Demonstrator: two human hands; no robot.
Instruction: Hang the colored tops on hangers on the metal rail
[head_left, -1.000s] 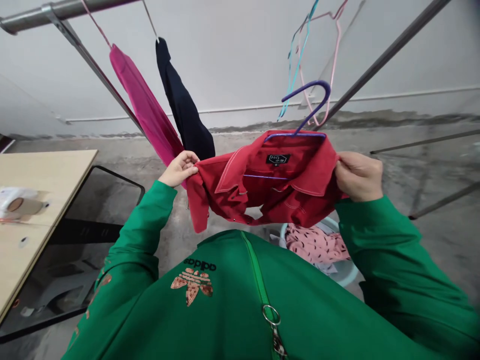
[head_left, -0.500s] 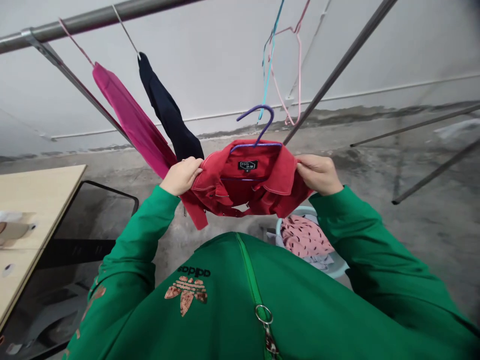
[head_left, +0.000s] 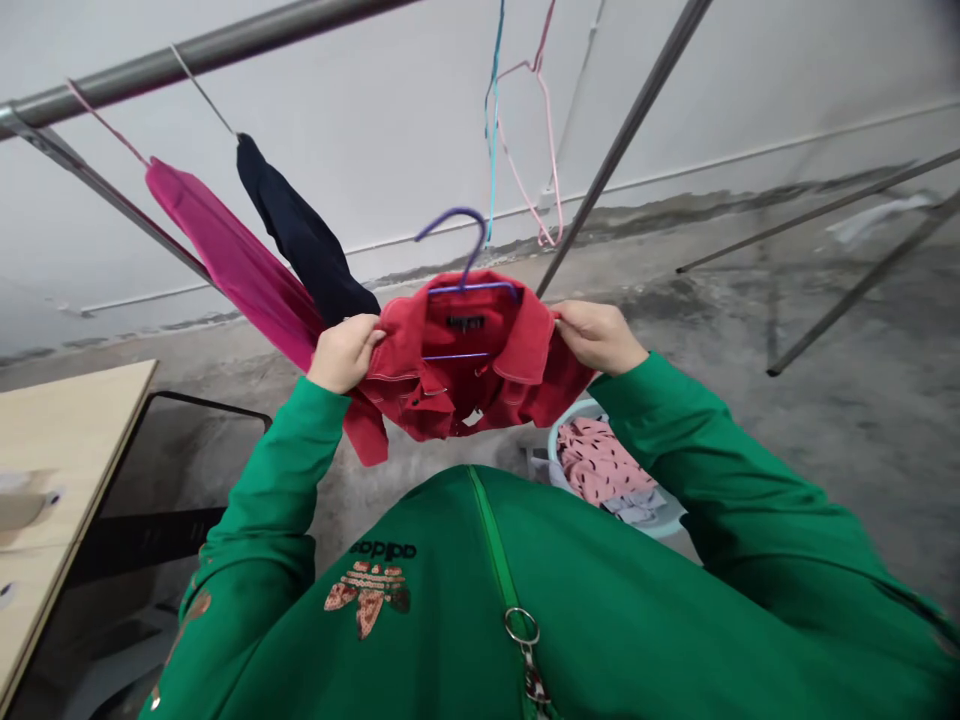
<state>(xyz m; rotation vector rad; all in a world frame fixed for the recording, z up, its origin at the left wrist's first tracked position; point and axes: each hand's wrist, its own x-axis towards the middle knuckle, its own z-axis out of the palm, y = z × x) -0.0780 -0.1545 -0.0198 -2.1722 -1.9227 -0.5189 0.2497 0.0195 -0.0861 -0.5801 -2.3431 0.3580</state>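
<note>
A small red jacket (head_left: 517, 350) with a collar and white stitching hangs in front of me on a purple hanger (head_left: 474, 240). The hanger's hook sticks up free above the collar. My left hand (head_left: 345, 352) pinches the jacket at one shoulder, with the fingers closed on the cloth. At the opposite shoulder my right hand (head_left: 600, 337) grips the cloth the same way. One red sleeve dangles below my left hand. The lower part of the jacket is folded out of sight beneath the collar.
From a metal rail (head_left: 225, 55) hang a magenta garment (head_left: 232, 265) and a dark navy garment (head_left: 300, 230). A pink hanger (head_left: 551, 150) and a blue hanger (head_left: 493, 130) hang bare. A basin (head_left: 670, 522) of clothes stands on the floor. At left is a wooden table (head_left: 82, 410).
The view has shifted, so the rail and hung garments sit further left. Both hands still hold the red jacket by its shoulders, and its collar label is now blurred.
</note>
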